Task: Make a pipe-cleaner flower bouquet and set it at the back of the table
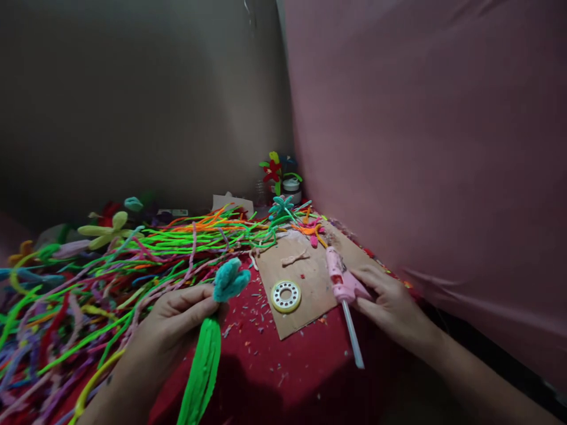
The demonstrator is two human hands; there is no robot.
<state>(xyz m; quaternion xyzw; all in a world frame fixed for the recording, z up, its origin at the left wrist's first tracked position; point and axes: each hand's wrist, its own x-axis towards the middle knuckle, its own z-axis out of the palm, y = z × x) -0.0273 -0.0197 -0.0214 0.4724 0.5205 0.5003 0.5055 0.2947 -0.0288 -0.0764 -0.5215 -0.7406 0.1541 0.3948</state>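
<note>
My left hand (188, 313) is closed, pinching a pipe cleaner flower with a teal bloom (230, 280). Below the fingers hangs its wide bright green leaf or stem (204, 369). In my right hand (385, 292) is a pink hot glue gun (340, 280), gripped by its handle, with the nozzle pointing away from me over the cardboard (305, 298). A clear glue stick (353, 336) sticks out of the gun's back end towards me. The gun and the flower are well apart.
A yellow-rimmed tape roll (286, 296) lies on the cardboard. Many loose pipe cleaners (177, 242) cover the left side of the red cloth (261, 366), which bears small scraps. Finished flowers (272, 171) stand at the back. A pink curtain (411, 147) hangs on the right.
</note>
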